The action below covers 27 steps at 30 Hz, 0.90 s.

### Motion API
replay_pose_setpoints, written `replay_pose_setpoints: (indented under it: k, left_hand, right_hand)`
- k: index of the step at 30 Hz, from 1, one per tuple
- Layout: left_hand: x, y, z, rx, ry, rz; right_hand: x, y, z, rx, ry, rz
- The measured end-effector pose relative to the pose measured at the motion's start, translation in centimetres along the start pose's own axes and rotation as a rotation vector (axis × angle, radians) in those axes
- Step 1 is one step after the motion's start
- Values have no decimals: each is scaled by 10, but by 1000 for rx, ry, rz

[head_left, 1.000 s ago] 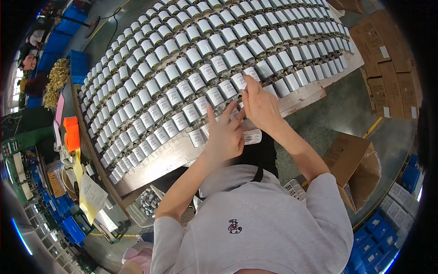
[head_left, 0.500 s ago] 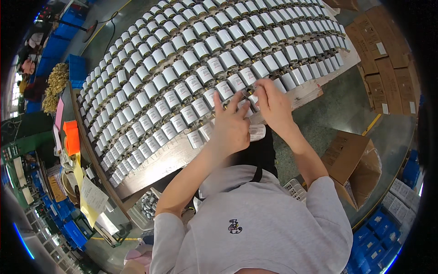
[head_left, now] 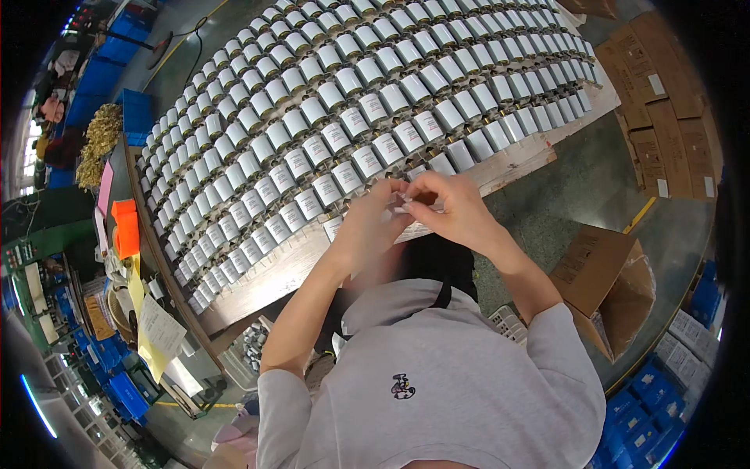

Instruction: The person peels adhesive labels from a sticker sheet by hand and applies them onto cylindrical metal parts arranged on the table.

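Note:
Rows of white cylinders with brassy metal ends (head_left: 367, 161) cover a slanting wooden tabletop (head_left: 293, 264). Printing shows on many of the nearer ones, while others look plain white. At the near edge, my left hand (head_left: 370, 223) and my right hand (head_left: 459, 209) meet with their fingertips close together. Between them shows a small whitish piece (head_left: 405, 205), too small and covered to name. Both hands have their fingers bent in a pinch around it. Part of the nearest row is hidden beneath my hands, and my left hand is slightly blurred.
An open cardboard box (head_left: 601, 289) stands on the floor at the right, below stacked flat cartons (head_left: 664, 102). Blue bins (head_left: 644, 402) sit at the lower right. Papers (head_left: 162, 328) and an orange piece (head_left: 124, 228) lie along the left side. A basket of small grey parts (head_left: 251, 348) is under the near edge.
Both hands have drawn back from the nearest cylinders toward my body and come together. My right hand has moved down and slightly left. A whitish piece now shows between the fingertips.

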<state>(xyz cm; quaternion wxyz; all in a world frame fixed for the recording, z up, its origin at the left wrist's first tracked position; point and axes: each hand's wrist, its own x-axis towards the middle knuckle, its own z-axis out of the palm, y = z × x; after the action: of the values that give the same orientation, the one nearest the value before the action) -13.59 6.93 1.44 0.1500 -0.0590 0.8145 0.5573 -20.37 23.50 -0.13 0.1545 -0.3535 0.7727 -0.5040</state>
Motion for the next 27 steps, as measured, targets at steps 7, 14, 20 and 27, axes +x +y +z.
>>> replay_pose_setpoints:
  k: [7,14,20,27]
  left_hand:
    - [5,-11,-3,-123,-89,165]
    - [6,-7,-2,-252,-129,60]
    - [10,1,0,-175,-106,155]
    - [4,-5,5,239,-211,91]
  right_hand:
    - [7,-10,-4,35,35,121]
    - [13,-13,-1,-64,58,80]
    - [13,-9,0,-100,59,-39]
    - [-6,30,-29,436,544,519]
